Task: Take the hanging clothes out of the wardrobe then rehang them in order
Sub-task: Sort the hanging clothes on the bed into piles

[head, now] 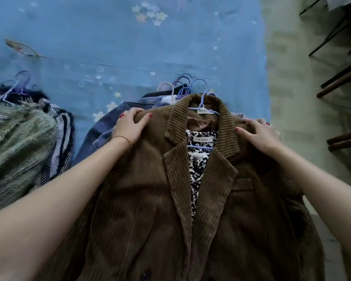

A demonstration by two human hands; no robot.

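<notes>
Your left hand (131,124) and right hand (258,133) grip the jacket (150,199) shoulders, fingers curled into soft, heavy corduroy. Hold there; beyond your fingertips the hanger (203,102) may slip.

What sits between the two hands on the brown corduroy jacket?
Head view: between left hand and right hand lies the brown corduroy jacket collar, open over a leopard-print top on a hanger.

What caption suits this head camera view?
Both hands, left hand and right hand, hold brown corduroy jacket shoulders over blue star-print bedsheet.
</notes>
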